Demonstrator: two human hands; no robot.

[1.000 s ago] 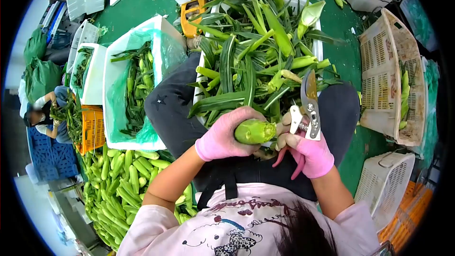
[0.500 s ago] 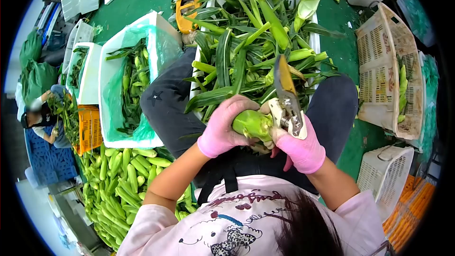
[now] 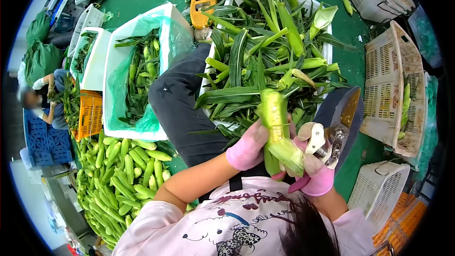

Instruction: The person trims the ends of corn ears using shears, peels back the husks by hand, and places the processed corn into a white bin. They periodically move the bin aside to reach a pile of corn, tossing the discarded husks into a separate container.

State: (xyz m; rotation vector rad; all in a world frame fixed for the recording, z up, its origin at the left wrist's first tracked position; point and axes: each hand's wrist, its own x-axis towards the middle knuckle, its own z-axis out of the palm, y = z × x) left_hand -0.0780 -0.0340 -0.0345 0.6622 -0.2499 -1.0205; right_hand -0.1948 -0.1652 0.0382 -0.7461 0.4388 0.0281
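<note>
An ear of corn (image 3: 273,109) stands roughly upright in front of my chest, pale kernels showing where the husk is off. My pink-gloved left hand (image 3: 249,149) is wrapped round its left side. Pale green husk (image 3: 288,154) folds down towards my right hand (image 3: 316,173), which is closed and also gloved in pink. Pruning shears (image 3: 327,147) sit in that right hand, blade pointing up and to the right, away from the ear. The fingertips behind the corn are partly hidden. Just beyond my hands, a white tub (image 3: 327,47) is heaped with green husks and leaves (image 3: 239,61).
At my left lies a big pile of corn ears (image 3: 125,175). Behind it are a green-lined foam box (image 3: 111,85) and an orange crate (image 3: 90,114), near a seated person (image 3: 42,97). Plastic crates (image 3: 386,85) line my right side. A yellow handle (image 3: 201,9) is by the tub.
The ear has turned upright and now shows bare kernels, its husk pulled down. The shears have swung right, away from the corn, and both hands have come lower. The view has shifted slightly.
</note>
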